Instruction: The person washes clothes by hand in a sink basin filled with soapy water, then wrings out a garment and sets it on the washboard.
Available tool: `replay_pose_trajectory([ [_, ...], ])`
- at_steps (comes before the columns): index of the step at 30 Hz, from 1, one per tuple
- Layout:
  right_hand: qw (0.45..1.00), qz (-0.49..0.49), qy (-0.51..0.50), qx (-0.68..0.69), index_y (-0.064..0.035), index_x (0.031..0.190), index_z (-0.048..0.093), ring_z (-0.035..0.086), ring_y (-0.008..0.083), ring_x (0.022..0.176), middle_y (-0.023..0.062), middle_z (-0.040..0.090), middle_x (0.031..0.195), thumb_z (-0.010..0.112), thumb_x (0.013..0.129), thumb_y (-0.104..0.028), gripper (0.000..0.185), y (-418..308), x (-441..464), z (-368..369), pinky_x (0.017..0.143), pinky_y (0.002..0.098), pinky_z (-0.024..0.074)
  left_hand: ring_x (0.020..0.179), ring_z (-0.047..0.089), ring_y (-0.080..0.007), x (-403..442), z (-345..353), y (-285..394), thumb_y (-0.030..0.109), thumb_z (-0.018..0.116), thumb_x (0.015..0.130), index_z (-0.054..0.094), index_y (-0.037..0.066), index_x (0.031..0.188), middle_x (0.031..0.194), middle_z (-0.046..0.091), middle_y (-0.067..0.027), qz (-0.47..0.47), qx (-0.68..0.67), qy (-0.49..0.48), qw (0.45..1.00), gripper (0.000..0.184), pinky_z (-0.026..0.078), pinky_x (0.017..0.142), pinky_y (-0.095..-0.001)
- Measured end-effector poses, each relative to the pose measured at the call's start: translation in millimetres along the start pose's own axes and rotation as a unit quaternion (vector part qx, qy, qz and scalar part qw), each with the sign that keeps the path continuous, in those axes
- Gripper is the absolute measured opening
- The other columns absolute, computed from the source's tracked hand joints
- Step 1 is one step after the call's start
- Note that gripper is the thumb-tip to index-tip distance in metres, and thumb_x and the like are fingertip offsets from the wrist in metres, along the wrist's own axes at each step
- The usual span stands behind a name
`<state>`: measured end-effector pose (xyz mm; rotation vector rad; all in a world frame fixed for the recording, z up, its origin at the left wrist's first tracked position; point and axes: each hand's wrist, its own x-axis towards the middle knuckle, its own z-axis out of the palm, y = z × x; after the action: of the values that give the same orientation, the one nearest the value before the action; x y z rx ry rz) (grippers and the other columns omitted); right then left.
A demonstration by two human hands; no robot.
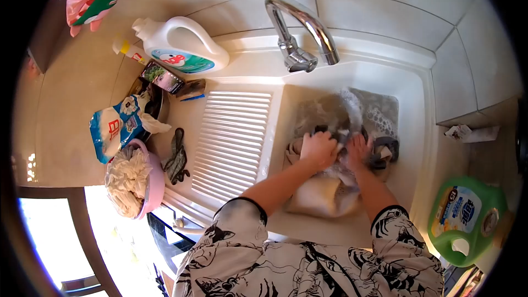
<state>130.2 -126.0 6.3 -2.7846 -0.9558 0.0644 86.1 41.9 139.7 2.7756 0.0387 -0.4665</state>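
Both hands are down in the sink basin, over wet clothes in cloudy, foamy water. My left hand has its fingers curled on a dark part of the wet clothes. Just beside it, my right hand grips the same wet bundle, its fingertips partly hidden by fabric and foam. Dark grey cloth lies to the right of that hand. A pale cream cloth spreads below my wrists. Above the basin stands a chrome faucet, and a whitish streak of water or foam shows near the hands.
Left of the basin is a ribbed washboard, with a dark wet cloth beside it. A white detergent jug, a blue-white packet and a pink basin of pale clothes stand further left. At right is a green detergent jug.
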Motion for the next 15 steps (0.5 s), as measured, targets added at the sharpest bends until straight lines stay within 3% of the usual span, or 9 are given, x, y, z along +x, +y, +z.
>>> replay_pose_trajectory([
  [3,0.994,-0.022,0.075,0.083,-0.0149,0.117,0.058,0.044,0.0296,0.122,0.0077,0.051,0.127,0.073,0.060,-0.042,0.065,1,-3,-6,0.100,0.0595,0.0255,0.104,0.054,-0.0266,-40,16,6,0.027,0.057,0.081,0.063,0.012,0.092,0.108,0.056,-0.0076,0.011,-0.006,0.016,1.000,0.019,0.041,0.079,-0.0527],
  [5,0.964,-0.125,0.202,0.117,-0.0137,0.118,0.057,0.043,0.0271,0.125,0.0061,0.049,0.130,0.074,0.061,-0.042,0.066,-3,0,-11,0.099,0.0600,0.0260,0.103,0.053,-0.0269,-55,51,3,0.026,0.057,0.081,0.063,0.012,0.093,0.113,0.055,-0.0085,0.005,0.025,0.083,0.996,0.020,0.043,0.078,-0.0518],
  [6,0.964,-0.130,0.201,0.120,-0.0137,0.118,0.057,0.043,0.0271,0.125,0.0061,0.049,0.130,0.074,0.061,-0.042,0.066,-5,3,-15,0.099,0.0600,0.0260,0.103,0.053,-0.0272,-56,72,-4,0.026,0.058,0.081,0.063,0.011,0.094,0.118,0.054,-0.0094,0.004,0.058,0.148,0.987,0.021,0.045,0.078,-0.0510],
  [9,0.987,-0.107,0.082,0.086,-0.0148,0.119,0.057,0.044,0.0247,0.124,0.0042,0.050,0.130,0.072,0.064,-0.040,0.063,-6,11,-20,0.099,0.0599,0.0259,0.107,0.052,-0.0264,-39,123,-25,0.024,0.058,0.080,0.063,0.010,0.093,0.124,0.054,-0.0113,0.031,0.099,0.191,0.976,0.020,0.050,0.075,-0.0474],
  [10,0.990,-0.102,0.074,0.071,-0.0154,0.118,0.057,0.045,0.0244,0.123,0.0040,0.051,0.129,0.071,0.065,-0.039,0.060,-7,11,-20,0.099,0.0597,0.0257,0.103,0.055,-0.0267,-30,133,-34,0.022,0.057,0.080,0.065,0.008,0.095,0.119,0.059,-0.0123,0.036,0.112,0.114,0.987,0.022,0.053,0.074,-0.0434],
  [11,0.991,-0.098,0.068,0.054,-0.0161,0.118,0.057,0.045,0.0241,0.122,0.0037,0.051,0.128,0.069,0.067,-0.038,0.057,-6,12,-20,0.100,0.0595,0.0256,0.103,0.055,-0.0267,-18,114,-32,0.022,0.057,0.080,0.065,0.008,0.095,0.119,0.059,-0.0123,0.036,0.108,0.113,0.987,0.022,0.053,0.074,-0.0434],
  [13,0.990,-0.097,0.084,0.052,-0.0165,0.118,0.058,0.046,0.0242,0.121,0.0038,0.051,0.127,0.068,0.068,-0.036,0.055,-7,13,-21,0.101,0.0569,0.0255,0.095,0.060,-0.0288,5,56,-22,0.020,0.056,0.080,0.066,0.009,0.105,0.111,0.062,-0.0158,-0.060,0.031,-0.199,0.978,0.029,0.050,0.080,-0.0438],
  [14,0.989,-0.096,0.102,0.054,-0.0169,0.119,0.058,0.046,0.0243,0.120,0.0040,0.052,0.127,0.067,0.068,-0.034,0.054,-9,12,-22,0.103,0.0543,0.0255,0.095,0.060,-0.0288,15,86,-44,0.020,0.056,0.080,0.066,0.009,0.105,0.111,0.062,-0.0158,-0.059,0.029,-0.201,0.977,0.029,0.050,0.080,-0.0438],
  [15,0.989,-0.096,0.098,0.053,-0.0169,0.119,0.058,0.046,0.0243,0.120,0.0040,0.052,0.127,0.067,0.068,-0.034,0.054,-10,11,-24,0.103,0.0543,0.0255,0.094,0.062,-0.0287,26,132,-77,0.023,0.061,0.079,0.068,0.008,0.102,0.108,0.064,-0.0151,0.036,0.101,-0.215,0.971,0.028,0.051,0.079,-0.0442],
])
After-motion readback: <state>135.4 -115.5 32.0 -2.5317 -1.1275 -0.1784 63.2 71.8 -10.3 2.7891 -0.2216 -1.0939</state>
